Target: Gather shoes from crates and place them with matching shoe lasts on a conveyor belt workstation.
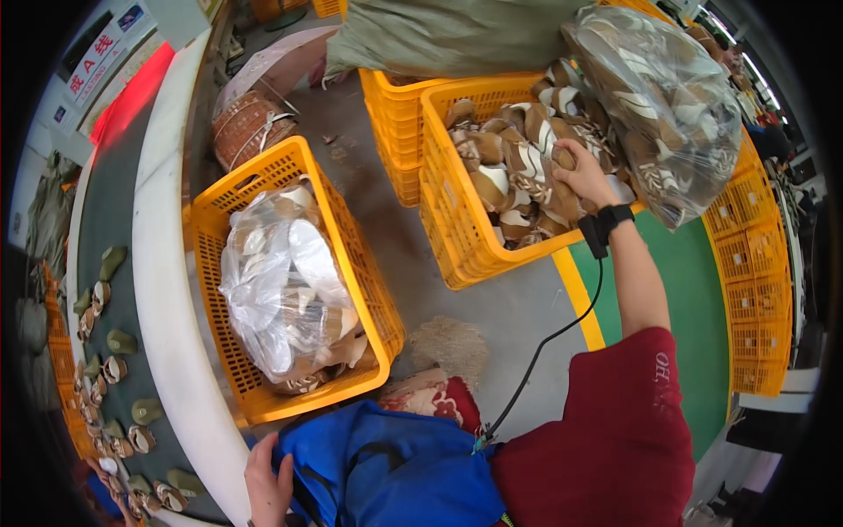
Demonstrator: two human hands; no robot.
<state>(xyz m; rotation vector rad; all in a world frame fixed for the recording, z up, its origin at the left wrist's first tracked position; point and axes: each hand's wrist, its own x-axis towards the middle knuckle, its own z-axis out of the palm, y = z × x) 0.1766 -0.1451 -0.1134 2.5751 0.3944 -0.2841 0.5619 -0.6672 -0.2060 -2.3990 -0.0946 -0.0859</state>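
Note:
My right hand, with a black band on its wrist, reaches into a yellow crate at the upper right. Its thumb and fingers are closed on a brown shoe upper among a heap of brown-and-white shoe uppers. My left hand is low at the left, beside the blue apron on my lap and close to the conveyor's pale edge. Its fingers are stretched out, with nothing visible in them.
Another yellow crate holds a clear bag of shoe parts. A second full bag leans over the right crate. Left runs a conveyor belt carrying green lasts and shoes. A black cable hangs from my right wrist.

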